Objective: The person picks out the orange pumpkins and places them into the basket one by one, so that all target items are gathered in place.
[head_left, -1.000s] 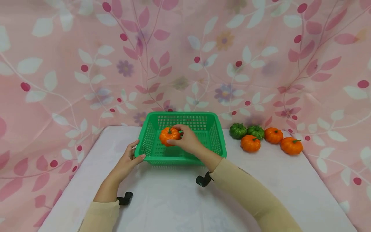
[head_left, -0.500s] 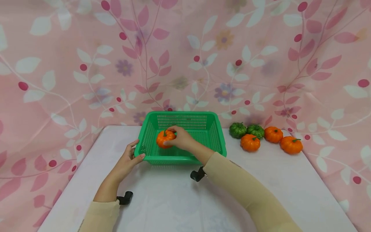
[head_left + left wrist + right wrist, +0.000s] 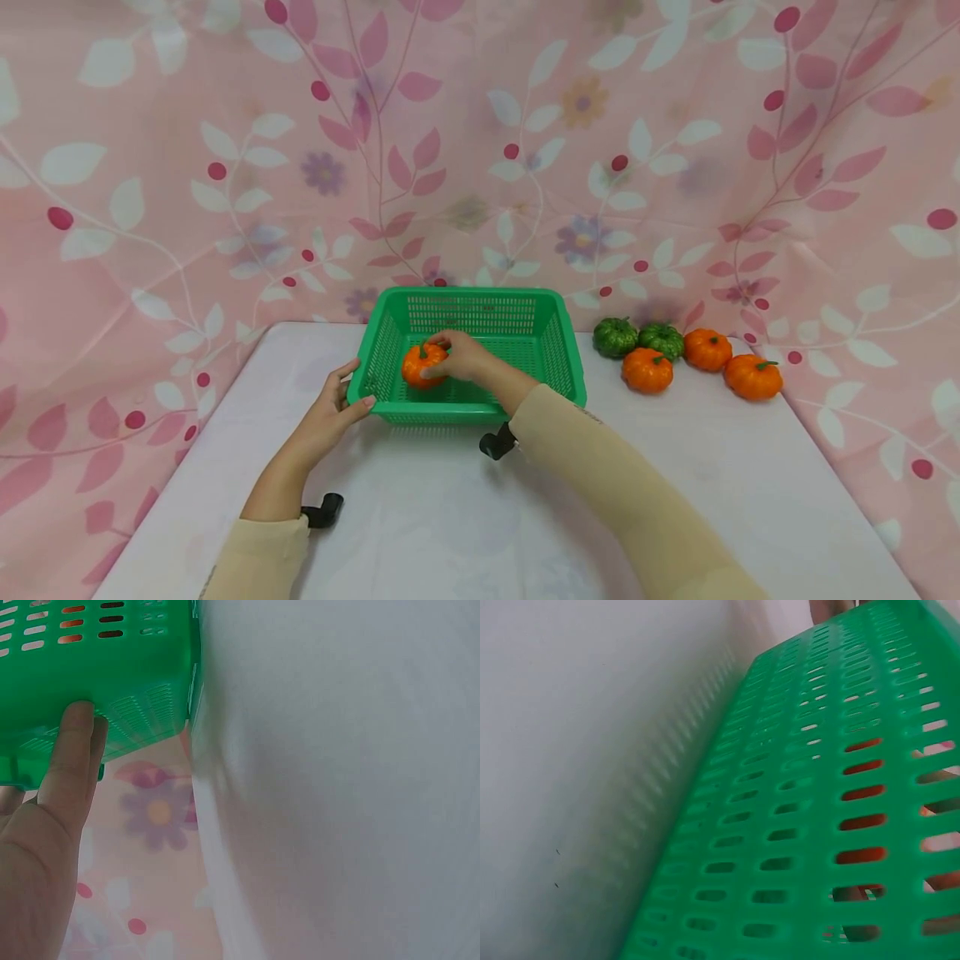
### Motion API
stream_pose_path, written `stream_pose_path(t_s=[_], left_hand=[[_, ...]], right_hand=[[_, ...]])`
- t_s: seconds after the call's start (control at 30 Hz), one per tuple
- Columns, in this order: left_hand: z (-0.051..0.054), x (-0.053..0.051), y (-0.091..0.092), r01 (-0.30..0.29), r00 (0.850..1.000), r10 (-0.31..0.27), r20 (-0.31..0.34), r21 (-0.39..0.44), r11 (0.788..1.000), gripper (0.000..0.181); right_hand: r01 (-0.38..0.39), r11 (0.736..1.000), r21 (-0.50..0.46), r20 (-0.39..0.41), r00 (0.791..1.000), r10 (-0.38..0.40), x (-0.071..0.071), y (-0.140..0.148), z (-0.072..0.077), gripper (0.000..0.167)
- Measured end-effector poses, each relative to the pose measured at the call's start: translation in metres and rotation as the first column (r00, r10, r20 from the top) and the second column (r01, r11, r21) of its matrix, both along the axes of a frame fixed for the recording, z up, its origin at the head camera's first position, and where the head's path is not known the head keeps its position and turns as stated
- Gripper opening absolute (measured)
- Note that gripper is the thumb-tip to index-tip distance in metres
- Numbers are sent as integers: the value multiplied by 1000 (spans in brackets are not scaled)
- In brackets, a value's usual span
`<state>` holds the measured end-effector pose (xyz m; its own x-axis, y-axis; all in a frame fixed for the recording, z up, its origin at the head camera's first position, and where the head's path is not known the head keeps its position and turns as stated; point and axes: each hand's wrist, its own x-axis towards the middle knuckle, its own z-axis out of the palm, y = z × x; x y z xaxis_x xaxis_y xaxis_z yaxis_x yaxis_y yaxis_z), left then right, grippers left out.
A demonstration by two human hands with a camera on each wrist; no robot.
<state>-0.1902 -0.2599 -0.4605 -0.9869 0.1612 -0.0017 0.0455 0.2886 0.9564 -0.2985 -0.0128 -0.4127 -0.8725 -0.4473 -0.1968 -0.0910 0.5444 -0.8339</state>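
A green plastic basket (image 3: 457, 409) with slotted walls stands at the back of the table. My right hand (image 3: 471, 362) reaches inside it and grips a small orange pumpkin (image 3: 417, 367), stem up, low in the basket's left half. Whether the pumpkin touches the basket floor is hidden. My left hand (image 3: 330, 414) holds the front left corner, thumb at the front rim and fingers along the left side. In the left wrist view, fingers (image 3: 69, 750) lie against the outer wall. The right wrist view shows orange through the slots of the basket wall (image 3: 802, 817).
Right of the basket, on the white-covered table (image 3: 442, 517), sit two green pumpkins, one at the left (image 3: 615, 337) and another beside it (image 3: 662, 341). Several orange pumpkins (image 3: 647, 371) are grouped with them. A pink floral cloth (image 3: 480, 183) hangs behind.
My right hand has moved slightly left and down, lowering the orange pumpkin deeper into the basket. The left hand stays at the basket's corner.
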Motion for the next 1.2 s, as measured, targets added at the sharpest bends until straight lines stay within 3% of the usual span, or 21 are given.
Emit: stream_pose_path(t_s=[0.33, 1.2], left_hand=[[2, 1, -2, -5, 1000, 5, 1, 3, 1000, 80], [0, 1, 1, 1, 1000, -1, 0, 16, 1000, 81]], right_hand=[[-35, 998, 47, -24, 999, 37, -3, -8, -13, 55], [-34, 997, 67, -39, 999, 36, -3, -7, -21, 49]])
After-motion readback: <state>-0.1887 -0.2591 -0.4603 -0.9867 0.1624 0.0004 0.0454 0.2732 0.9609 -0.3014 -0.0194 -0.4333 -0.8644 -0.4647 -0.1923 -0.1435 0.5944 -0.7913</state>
